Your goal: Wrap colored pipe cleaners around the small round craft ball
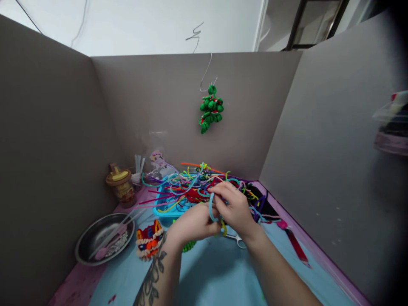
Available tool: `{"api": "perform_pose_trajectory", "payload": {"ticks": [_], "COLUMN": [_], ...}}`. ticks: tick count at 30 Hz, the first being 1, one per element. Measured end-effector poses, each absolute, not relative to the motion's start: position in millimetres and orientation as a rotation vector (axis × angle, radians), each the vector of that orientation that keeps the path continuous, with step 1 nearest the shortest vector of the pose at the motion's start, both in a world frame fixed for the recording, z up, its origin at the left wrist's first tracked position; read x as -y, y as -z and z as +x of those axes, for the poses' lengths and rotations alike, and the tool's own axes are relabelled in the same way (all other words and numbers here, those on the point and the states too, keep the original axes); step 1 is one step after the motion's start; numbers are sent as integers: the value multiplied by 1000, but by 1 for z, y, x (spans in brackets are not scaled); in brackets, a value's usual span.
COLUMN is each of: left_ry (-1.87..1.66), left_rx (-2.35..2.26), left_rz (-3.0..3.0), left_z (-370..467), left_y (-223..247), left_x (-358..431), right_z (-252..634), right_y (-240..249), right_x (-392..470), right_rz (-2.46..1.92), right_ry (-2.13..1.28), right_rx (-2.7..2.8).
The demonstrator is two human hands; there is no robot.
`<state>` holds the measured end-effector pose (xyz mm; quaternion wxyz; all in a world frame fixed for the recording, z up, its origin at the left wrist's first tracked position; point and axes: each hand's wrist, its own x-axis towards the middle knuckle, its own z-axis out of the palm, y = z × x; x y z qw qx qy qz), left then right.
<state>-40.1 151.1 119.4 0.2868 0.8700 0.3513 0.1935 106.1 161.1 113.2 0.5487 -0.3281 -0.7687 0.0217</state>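
Observation:
My left hand (199,221) and my right hand (232,207) meet over the table, both with bent fingers. Between them is a light blue pipe cleaner (211,209), curved in an arc, with its upper end at my right fingertips and its lower part against my left hand. A short yellow pipe cleaner piece (224,228) shows just below my hands. Behind them a blue tray (162,214) is heaped with tangled pipe cleaners (191,187) in many colours. Scissors (238,240) lie partly hidden under my right hand, and something green (188,246) shows below my left wrist.
At the left stand a metal bowl (83,250) with beads and a pink tool, a lidded cup (123,187) and a colourful woven piece (149,241). A red tool (297,246) lies right. A green ornament (211,109) hangs on the grey back panel (153,93).

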Motion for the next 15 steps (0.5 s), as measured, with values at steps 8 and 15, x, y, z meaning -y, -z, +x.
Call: {"api": "perform_pose_trajectory", "payload": {"ticks": [8, 15], "left_ry": [-678, -753], "left_rx": [-718, -742], "left_rz": [2131, 2072], "left_z": [-60, -79], "left_y": [-128, -131], "left_x": [-155, -156], "right_z": [111, 113], "right_y": [-114, -125], "right_x": [-158, -153], "right_rz": [-728, -557], "right_ry": [-81, -219], "right_rx": [1833, 1983]}}
